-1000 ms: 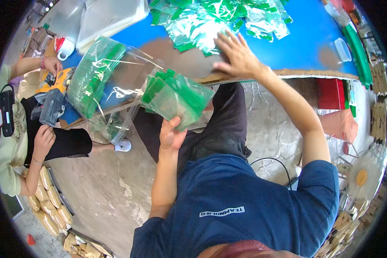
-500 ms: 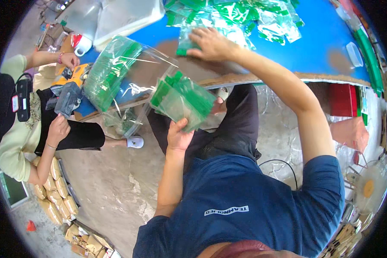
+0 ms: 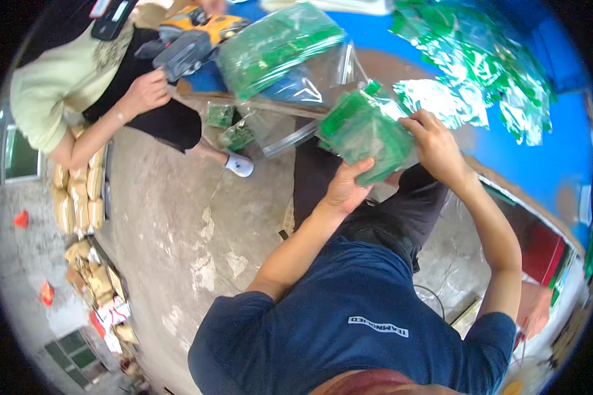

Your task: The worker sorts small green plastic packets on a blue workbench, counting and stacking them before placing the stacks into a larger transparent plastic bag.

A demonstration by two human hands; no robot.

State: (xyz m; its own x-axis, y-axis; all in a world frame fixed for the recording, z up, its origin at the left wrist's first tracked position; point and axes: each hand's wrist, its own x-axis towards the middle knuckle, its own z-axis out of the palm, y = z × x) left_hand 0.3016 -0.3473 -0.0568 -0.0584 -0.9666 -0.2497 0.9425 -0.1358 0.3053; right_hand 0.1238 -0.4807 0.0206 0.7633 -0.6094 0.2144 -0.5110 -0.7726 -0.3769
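My left hand grips a stack of clear plastic bags with green edges, thumb on top, above my lap at the table's near side. At the stack's right edge, my right hand is closed, its fingertips pinching the bags' edge. Beyond it lies a loose pile of similar green and clear bags on the blue table. Left of the stack, a large clear bag packed with green-edged bags rests on the table, near its edge.
A co-worker's hand at the left holds a grey and yellow device. Small green packets hang in clear plastic below the table edge. Brown packages are stacked on the floor at the left. A red box stands under the table at the right.
My right hand has come back from the bag pile to the stack's right edge. The stack in my left hand has moved right in view. The whole view has turned.
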